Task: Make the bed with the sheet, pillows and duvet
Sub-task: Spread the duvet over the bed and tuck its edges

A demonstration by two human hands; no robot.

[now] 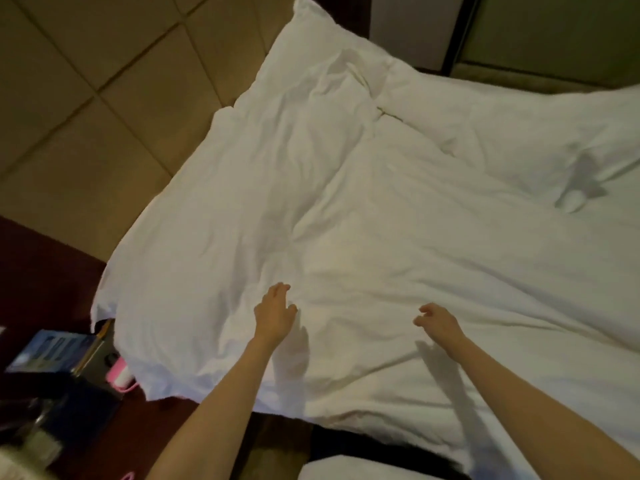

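Bed: one, dark base showing at the near edge. On it: white duvet, creased, spread wide, corner overhanging. At the head end: first pillow and second pillow, white, touching.

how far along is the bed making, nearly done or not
Done: the pillows lie at the head and the duvet is spread across the bed. In hand: the left hand and right hand hover just above it, gripping nothing. Left: smoothing its creases and straightening the bunched near-left corner.
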